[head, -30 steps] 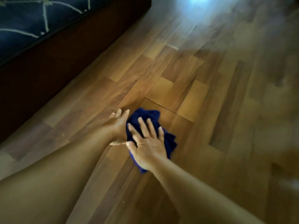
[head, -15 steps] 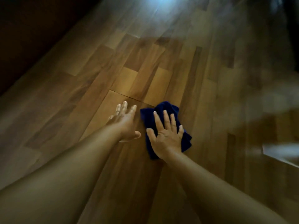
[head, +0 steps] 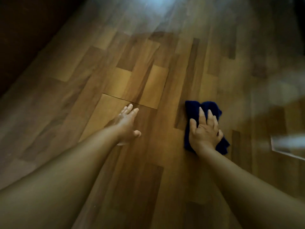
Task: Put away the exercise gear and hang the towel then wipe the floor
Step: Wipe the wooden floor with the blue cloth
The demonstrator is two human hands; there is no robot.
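Observation:
A dark blue cloth [head: 194,109] lies bunched on the wooden plank floor [head: 142,63], right of centre. My right hand [head: 203,131] presses flat on top of it with the fingers spread, so the cloth's middle is hidden. My left hand [head: 127,124] rests on the bare floor to the left of the cloth, fingers apart and holding nothing. A wide strip of floor separates the two hands. Both bare forearms reach in from the bottom of the view.
A dark wooden furniture side [head: 24,38] runs along the far left. At the right edge stands a pale, blurred edge of some object [head: 287,144]. A light patch [head: 158,4] reflects on the floor at the top. Open floor stretches ahead.
My right hand has slid the blue cloth to the right across the floor, away from my left hand. The left hand stayed planted. The view swung right, so the furniture left most of the frame.

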